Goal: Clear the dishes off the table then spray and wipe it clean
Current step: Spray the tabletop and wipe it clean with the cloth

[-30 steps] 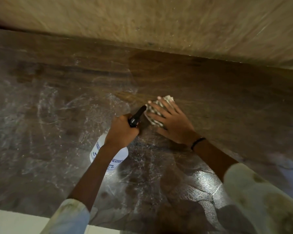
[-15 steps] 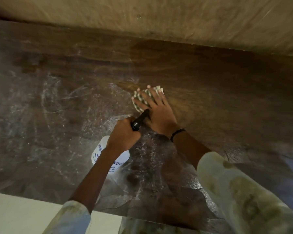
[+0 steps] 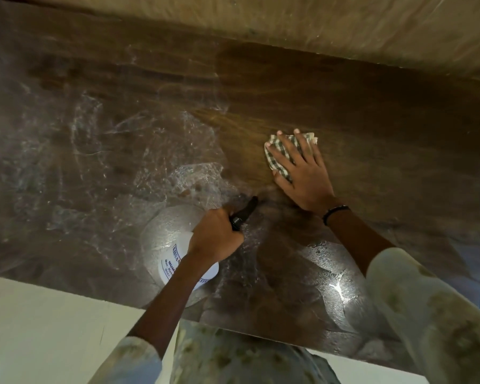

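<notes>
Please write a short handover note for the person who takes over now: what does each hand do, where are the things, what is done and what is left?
Left hand: grips the white plastic spray bottle by its black trigger head, nozzle pointing toward the table middle.
Right hand: fingers spread flat, presses the green-and-white checked cloth on the dark brown wooden table.
Done: no dishes are in view; the left and near part of the table shows wet spray streaks.
Left: wipe those wet streaks on the left and near side, then probably put bottle and cloth away. The table's far ends are out of view, so check them.
</notes>
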`<state>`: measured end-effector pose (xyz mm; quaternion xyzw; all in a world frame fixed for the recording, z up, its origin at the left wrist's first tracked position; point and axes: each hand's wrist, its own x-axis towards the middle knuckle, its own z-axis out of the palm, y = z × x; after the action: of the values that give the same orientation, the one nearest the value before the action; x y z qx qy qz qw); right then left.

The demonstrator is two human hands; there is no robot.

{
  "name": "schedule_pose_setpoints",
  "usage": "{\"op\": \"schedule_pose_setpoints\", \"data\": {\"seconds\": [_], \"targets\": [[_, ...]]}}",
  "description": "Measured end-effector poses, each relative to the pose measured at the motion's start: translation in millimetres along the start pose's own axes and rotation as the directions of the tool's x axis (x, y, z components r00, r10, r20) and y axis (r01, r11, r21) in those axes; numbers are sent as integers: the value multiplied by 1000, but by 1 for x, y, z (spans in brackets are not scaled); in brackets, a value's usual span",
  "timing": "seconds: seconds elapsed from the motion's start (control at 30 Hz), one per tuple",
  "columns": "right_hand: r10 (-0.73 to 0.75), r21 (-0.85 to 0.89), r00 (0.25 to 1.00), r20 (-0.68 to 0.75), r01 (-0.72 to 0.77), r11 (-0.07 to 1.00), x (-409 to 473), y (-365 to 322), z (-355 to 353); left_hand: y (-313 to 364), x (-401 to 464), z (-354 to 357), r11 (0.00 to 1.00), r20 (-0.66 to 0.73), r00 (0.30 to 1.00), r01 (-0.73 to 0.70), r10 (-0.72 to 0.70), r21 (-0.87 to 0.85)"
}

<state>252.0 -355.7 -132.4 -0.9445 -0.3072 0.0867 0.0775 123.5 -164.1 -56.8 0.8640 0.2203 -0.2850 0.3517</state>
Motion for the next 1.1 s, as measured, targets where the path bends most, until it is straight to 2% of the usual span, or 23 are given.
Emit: {"op": "schedule_pose_setpoints", "data": {"seconds": [0.2, 0.33, 0.53, 0.67, 0.8, 0.97, 1.03, 1.1], "targets": [[34, 37, 999, -6, -33, 999, 1, -8, 2, -3, -7, -6, 996, -4, 1000, -15, 15, -88], [48, 64, 999, -17, -47, 997, 10, -41, 7, -11, -6, -10, 995, -79, 996, 28, -35, -92], [-188, 63, 982, -18, 189, 980, -3, -104, 23, -21, -16, -13, 986, -85, 996, 12, -27, -169], [-360, 13, 933, 20, 360, 933, -58, -76, 22, -25, -21, -13, 978, -97, 994, 30, -51, -207], [-229, -32, 973, 44, 230, 973, -62, -34, 11, -26, -26, -12, 971, -83, 996, 24, -45, -236], [77, 85, 997, -22, -75, 994, -14, -81, 14, -34, -33, -8, 978, -97, 995, 16, -37, -208], [18, 79, 1000, -6, -17, 997, -6, -108, 20, -38, -37, -6, 980, -113, 993, 20, -43, -200], [-132, 66, 991, -6, 132, 989, -17, -124, 26, -40, -41, -5, 980, -116, 992, 23, -46, -195]]}}
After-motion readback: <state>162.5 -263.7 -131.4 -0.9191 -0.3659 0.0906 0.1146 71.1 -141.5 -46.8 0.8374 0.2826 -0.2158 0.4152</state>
